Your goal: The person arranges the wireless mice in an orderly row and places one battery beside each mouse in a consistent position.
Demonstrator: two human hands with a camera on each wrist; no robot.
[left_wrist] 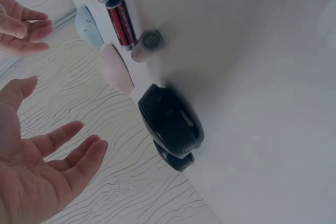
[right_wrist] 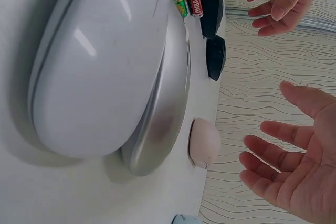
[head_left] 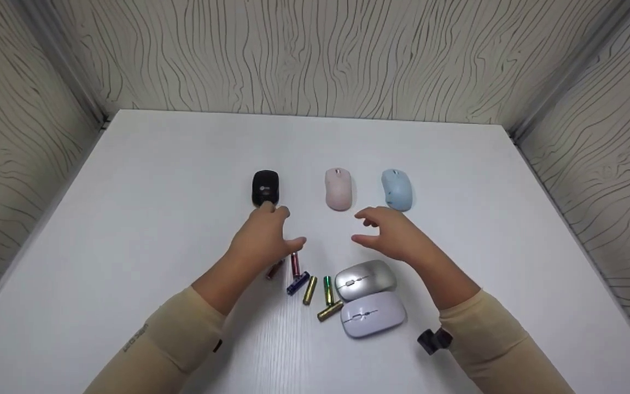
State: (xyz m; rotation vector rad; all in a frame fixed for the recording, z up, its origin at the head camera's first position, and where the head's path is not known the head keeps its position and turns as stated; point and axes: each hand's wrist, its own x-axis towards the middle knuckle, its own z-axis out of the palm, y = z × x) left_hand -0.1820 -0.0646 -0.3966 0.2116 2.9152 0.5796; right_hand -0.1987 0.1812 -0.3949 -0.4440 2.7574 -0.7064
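My left hand (head_left: 260,234) is over the table just in front of a black computer mouse (head_left: 265,186), thumb apart from the fingers, holding nothing. Both wrist views show a second black mouse (left_wrist: 169,121) beside the first; from the head it is hidden, apparently by my left hand. My right hand (head_left: 397,234), loosely bent and holding nothing, hovers near a light blue mouse (head_left: 398,190) and a pink mouse (head_left: 338,190). Between my forearms lie a silver mouse (head_left: 367,280) and a white mouse (head_left: 374,314), side by side.
Several AA-type batteries lie loose left of the silver and white mice, including a blue battery (head_left: 298,283), a gold battery (head_left: 309,290) and a green-and-gold battery (head_left: 328,290). A red battery (head_left: 295,265) is by my left thumb. Wood-grain panels (head_left: 293,60) border the white table (head_left: 145,180).
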